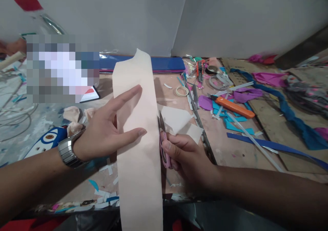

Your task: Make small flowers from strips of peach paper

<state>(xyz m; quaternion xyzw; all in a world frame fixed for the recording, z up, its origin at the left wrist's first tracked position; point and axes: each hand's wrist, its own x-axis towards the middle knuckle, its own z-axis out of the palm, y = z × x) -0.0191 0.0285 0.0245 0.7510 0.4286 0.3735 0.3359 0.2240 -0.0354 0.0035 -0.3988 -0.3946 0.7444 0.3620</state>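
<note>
A long pale peach strip runs down the middle of the view and over the table's front edge. Across its upper part lies my left hand, thumb and a finger spread on the surface, a metal watch at the wrist. Pink-handled scissors are gripped in my right hand, at the strip's right edge. Their blades point away from me and look slightly parted. Pale offcuts lie just right of the blades.
An orange cutter lies at the right among blue and purple scraps. Beyond it is brown cardboard. A tape roll sits behind the scissors. At the left are a blue-and-white power strip and cables. A blue folded sheet lies by the wall.
</note>
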